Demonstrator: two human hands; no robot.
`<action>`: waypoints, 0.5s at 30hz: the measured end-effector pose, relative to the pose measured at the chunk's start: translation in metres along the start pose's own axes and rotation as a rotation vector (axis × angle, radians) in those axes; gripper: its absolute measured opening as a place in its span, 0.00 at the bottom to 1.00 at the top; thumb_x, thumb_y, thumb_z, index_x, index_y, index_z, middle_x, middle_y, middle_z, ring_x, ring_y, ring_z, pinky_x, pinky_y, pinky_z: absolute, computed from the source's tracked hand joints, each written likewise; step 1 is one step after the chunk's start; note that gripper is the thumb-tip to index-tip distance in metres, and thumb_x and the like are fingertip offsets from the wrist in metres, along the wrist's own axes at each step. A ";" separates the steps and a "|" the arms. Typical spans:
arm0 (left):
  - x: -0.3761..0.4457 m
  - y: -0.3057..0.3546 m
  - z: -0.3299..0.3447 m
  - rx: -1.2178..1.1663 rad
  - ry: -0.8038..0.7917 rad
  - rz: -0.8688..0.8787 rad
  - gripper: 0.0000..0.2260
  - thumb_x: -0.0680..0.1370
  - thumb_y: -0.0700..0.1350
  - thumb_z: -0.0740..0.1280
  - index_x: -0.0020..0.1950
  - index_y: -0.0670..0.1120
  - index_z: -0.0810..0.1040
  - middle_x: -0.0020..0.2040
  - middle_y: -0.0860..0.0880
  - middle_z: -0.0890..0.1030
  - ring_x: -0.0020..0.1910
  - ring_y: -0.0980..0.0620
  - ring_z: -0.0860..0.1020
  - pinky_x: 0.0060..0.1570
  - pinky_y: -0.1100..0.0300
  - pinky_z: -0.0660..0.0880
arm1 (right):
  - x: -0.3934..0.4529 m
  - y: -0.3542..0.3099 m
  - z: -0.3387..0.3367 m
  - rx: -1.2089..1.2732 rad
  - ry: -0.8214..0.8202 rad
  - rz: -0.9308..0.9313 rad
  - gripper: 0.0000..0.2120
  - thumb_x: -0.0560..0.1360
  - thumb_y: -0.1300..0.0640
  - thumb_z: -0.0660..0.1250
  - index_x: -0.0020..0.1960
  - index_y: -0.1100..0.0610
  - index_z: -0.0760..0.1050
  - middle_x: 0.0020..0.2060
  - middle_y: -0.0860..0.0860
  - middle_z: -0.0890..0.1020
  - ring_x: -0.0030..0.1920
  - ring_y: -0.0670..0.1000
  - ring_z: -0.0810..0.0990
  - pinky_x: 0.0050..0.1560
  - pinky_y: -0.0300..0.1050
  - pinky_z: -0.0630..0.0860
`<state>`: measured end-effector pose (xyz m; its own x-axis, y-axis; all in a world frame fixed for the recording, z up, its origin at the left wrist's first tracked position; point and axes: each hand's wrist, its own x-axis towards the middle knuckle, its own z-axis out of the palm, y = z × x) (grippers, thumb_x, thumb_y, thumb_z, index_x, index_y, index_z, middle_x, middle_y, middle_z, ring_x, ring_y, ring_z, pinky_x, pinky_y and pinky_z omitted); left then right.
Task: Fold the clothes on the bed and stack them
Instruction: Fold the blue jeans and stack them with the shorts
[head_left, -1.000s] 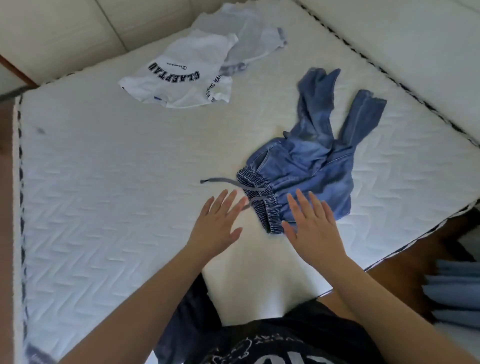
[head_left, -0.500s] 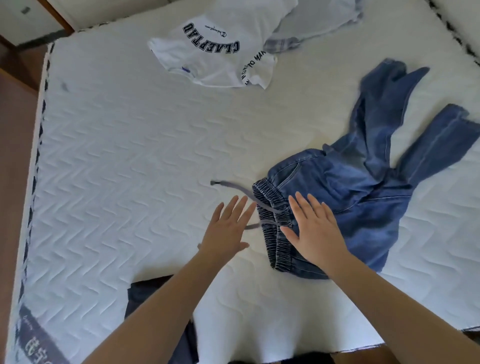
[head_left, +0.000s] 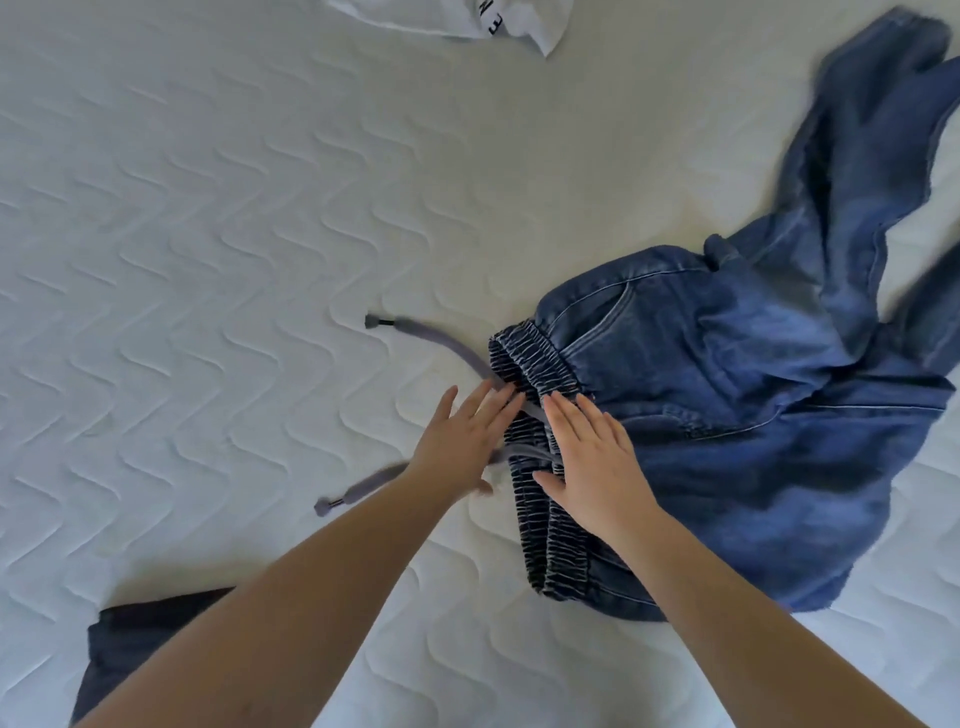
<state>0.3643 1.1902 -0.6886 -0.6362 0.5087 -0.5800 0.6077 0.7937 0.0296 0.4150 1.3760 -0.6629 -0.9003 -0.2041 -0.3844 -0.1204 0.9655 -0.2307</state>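
A pair of blue denim trousers (head_left: 737, 395) lies crumpled on the white quilted mattress (head_left: 208, 260), legs trailing to the upper right. Its elastic waistband (head_left: 540, 499) faces me, with a grey drawstring (head_left: 441, 343) spilling left. My left hand (head_left: 462, 441) lies flat with straight fingers on the drawstring at the waistband's left edge. My right hand (head_left: 592, 462) rests flat on the waistband and the denim beside it, fingers straight. Neither hand grips anything.
A corner of a white printed T-shirt (head_left: 498, 23) shows at the top edge. A dark garment (head_left: 135, 649) lies at the bottom left, partly under my left forearm. Bare mattress stretches to the left.
Both hands have moved forward and come down onto the waistband and drawstring. The camera has dropped closer, so the trousers fill more of the view and the T-shirt is mostly out of frame.
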 end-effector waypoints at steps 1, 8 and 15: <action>0.003 0.000 0.003 0.000 -0.003 -0.004 0.52 0.72 0.64 0.68 0.78 0.48 0.33 0.80 0.49 0.39 0.79 0.46 0.42 0.76 0.44 0.45 | 0.003 -0.001 0.005 -0.009 -0.003 0.000 0.40 0.76 0.43 0.67 0.80 0.56 0.52 0.77 0.51 0.61 0.77 0.55 0.58 0.75 0.55 0.57; 0.004 -0.010 0.026 -0.060 0.330 -0.011 0.22 0.76 0.53 0.67 0.67 0.46 0.72 0.60 0.47 0.78 0.57 0.45 0.76 0.61 0.48 0.69 | 0.026 -0.013 0.027 -0.079 0.092 0.038 0.32 0.69 0.51 0.75 0.70 0.57 0.71 0.61 0.55 0.76 0.58 0.58 0.77 0.58 0.56 0.74; -0.018 -0.016 0.022 0.050 0.236 -0.158 0.09 0.70 0.47 0.66 0.49 0.47 0.78 0.49 0.48 0.75 0.50 0.45 0.73 0.49 0.50 0.64 | 0.037 -0.021 0.029 -0.125 0.151 0.065 0.06 0.69 0.55 0.74 0.45 0.54 0.79 0.50 0.55 0.75 0.49 0.58 0.74 0.49 0.55 0.71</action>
<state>0.3766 1.1614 -0.6972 -0.8142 0.4483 -0.3688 0.5112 0.8547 -0.0897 0.3962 1.3436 -0.6977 -0.9591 -0.1231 -0.2547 -0.1024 0.9904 -0.0931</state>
